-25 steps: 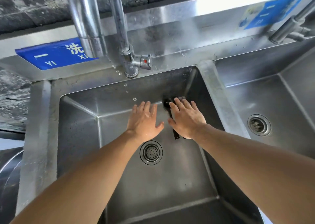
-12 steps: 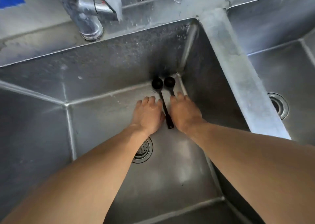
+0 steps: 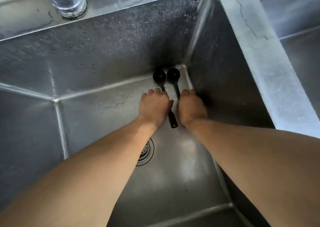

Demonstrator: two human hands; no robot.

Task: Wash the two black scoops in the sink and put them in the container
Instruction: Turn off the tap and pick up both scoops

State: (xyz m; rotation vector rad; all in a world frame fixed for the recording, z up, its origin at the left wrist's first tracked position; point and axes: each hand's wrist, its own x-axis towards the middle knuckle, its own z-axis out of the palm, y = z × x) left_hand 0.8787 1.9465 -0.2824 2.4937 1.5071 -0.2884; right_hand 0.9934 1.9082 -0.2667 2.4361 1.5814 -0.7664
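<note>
Two black scoops lie side by side on the sink floor in its far right corner, bowls away from me. The left scoop [image 3: 159, 75] has its handle running under the fingers of my left hand [image 3: 154, 105], and the handle's end shows between my wrists. The right scoop [image 3: 173, 74] has its handle disappearing under my right hand [image 3: 192, 107]. Both hands are low in the steel sink [image 3: 103, 53], fingers curled down over the handles. No container is in view.
A round drain [image 3: 146, 151] sits in the sink floor under my left forearm. The tap's base [image 3: 69, 2] stands on the back ledge at upper left. A steel divider [image 3: 251, 53] separates this basin from a second basin [image 3: 304, 57] on the right.
The view has dropped closer into the basin. Both hands went from flat and spread above the scoops to down on the handles with fingers curled. The scoops have stayed in place.
</note>
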